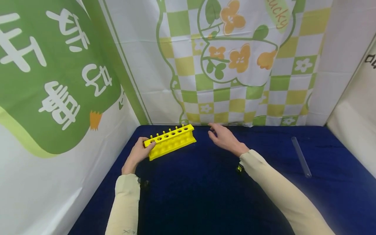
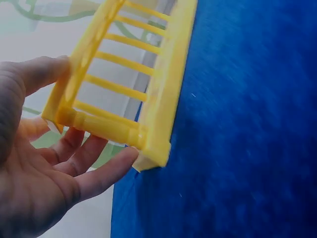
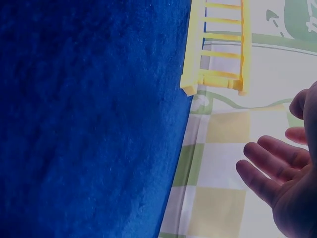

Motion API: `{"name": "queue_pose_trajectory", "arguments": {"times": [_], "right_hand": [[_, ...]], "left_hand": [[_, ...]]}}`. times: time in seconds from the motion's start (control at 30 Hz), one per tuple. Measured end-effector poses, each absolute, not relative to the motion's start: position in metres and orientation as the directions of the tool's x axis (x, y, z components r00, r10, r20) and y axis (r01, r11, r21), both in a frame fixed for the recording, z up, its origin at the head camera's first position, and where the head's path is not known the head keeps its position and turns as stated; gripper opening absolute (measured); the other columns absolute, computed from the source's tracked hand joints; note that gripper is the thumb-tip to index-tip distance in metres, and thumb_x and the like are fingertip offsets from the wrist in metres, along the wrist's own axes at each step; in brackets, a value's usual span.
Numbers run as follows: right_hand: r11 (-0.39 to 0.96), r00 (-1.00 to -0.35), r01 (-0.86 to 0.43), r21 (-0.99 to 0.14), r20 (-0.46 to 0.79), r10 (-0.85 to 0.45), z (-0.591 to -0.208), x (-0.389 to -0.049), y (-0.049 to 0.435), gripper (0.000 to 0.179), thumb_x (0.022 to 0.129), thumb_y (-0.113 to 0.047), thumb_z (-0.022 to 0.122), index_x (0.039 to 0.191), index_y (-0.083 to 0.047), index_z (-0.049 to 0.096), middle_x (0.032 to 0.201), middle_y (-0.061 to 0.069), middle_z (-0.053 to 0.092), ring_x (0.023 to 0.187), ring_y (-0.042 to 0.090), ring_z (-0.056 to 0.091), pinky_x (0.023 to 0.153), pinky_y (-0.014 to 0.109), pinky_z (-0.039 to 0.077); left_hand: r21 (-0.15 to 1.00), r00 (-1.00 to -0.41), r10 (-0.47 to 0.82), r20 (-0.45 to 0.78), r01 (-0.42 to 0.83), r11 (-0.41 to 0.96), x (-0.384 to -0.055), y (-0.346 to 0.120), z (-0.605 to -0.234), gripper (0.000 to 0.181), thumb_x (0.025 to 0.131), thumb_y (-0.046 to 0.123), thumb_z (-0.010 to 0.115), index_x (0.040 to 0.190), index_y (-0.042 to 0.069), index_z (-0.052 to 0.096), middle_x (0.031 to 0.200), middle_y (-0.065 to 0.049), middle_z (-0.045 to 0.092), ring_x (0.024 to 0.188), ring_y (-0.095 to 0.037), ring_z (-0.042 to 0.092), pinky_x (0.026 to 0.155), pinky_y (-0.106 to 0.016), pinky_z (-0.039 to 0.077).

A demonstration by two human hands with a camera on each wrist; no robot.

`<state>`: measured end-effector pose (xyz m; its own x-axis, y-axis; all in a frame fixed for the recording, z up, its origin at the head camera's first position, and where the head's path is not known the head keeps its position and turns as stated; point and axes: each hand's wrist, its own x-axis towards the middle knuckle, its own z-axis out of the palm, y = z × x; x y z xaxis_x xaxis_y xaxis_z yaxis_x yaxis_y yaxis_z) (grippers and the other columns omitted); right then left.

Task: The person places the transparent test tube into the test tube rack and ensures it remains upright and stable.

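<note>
A yellow test tube rack (image 1: 171, 143) with a row of round holes and short pegs stands toward the back left of the blue cloth. My left hand (image 1: 139, 151) grips its left end, thumb over the near top edge. In the left wrist view the fingers curl round the end post of the rack (image 2: 104, 126). My right hand (image 1: 224, 135) hovers to the right of the rack, apart from it, fingers loosely bent with nothing in them. The right wrist view has this hand (image 3: 292, 173) beside the rack's far end (image 3: 213, 82).
A clear tube (image 1: 301, 157) lies on the right side of the blue cloth (image 1: 199, 195). Printed fabric walls (image 1: 229, 107) rise behind the table and along its left and right sides.
</note>
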<state>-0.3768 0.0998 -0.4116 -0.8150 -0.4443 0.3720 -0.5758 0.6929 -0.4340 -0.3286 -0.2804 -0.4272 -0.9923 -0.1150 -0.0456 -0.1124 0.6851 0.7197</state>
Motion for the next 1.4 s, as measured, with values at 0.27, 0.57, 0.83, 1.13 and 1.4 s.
{"name": "queue_pose_trajectory", "arguments": {"times": [0.27,0.57,0.83,1.13,1.4], "right_hand": [[0.702,-0.823,-0.567,-0.432,0.328,-0.463,-0.419,-0.377,0.092,0.044,0.103,-0.030,0.048,0.142,-0.010,0.049,0.129,0.010,0.063,0.106,0.023,0.065,0.085,0.041,0.057],[0.688,-0.816,-0.577,-0.440,0.351,-0.460,-0.422,-0.387,0.082,0.042,0.103,-0.027,0.048,0.141,-0.009,0.049,0.128,0.012,0.063,0.106,0.023,0.065,0.085,0.042,0.057],[0.672,-0.829,-0.559,-0.486,0.335,-0.447,-0.427,-0.393,0.076,0.042,0.102,-0.025,0.049,0.141,-0.010,0.049,0.127,0.013,0.063,0.104,0.023,0.066,0.085,0.041,0.057],[0.662,-0.831,-0.556,-0.502,0.344,-0.437,-0.431,-0.398,0.071,0.040,0.102,-0.024,0.050,0.139,-0.011,0.051,0.126,0.011,0.064,0.101,0.022,0.067,0.082,0.039,0.058],[0.636,-0.834,-0.552,-0.539,0.345,-0.431,-0.429,-0.399,0.065,0.041,0.102,-0.027,0.049,0.140,-0.011,0.050,0.124,0.009,0.065,0.101,0.020,0.067,0.082,0.038,0.058]], "left_hand": [[0.773,-0.992,-0.105,-0.070,-0.120,0.623,-0.335,-0.278,-0.423,0.068,0.093,0.052,0.061,0.140,0.008,0.037,0.133,-0.019,0.051,0.105,-0.028,0.057,0.085,-0.030,0.056],[0.836,-0.994,-0.093,-0.059,-0.100,0.539,-0.332,-0.282,-0.430,0.067,0.092,0.050,0.064,0.140,0.009,0.040,0.131,-0.018,0.051,0.110,-0.033,0.056,0.092,-0.036,0.055],[0.860,-0.994,-0.099,-0.051,-0.094,0.502,-0.328,-0.287,-0.435,0.066,0.092,0.046,0.066,0.141,0.009,0.041,0.132,-0.019,0.051,0.112,-0.033,0.055,0.096,-0.038,0.054],[0.886,-0.994,-0.087,-0.060,-0.093,0.454,-0.329,-0.290,-0.437,0.064,0.092,0.043,0.067,0.141,0.010,0.043,0.134,-0.019,0.052,0.115,-0.033,0.058,0.099,-0.041,0.054],[0.903,-0.993,-0.091,-0.072,-0.104,0.417,-0.327,-0.293,-0.438,0.065,0.091,0.043,0.068,0.142,0.010,0.043,0.134,-0.020,0.052,0.116,-0.035,0.059,0.099,-0.043,0.054]]}}
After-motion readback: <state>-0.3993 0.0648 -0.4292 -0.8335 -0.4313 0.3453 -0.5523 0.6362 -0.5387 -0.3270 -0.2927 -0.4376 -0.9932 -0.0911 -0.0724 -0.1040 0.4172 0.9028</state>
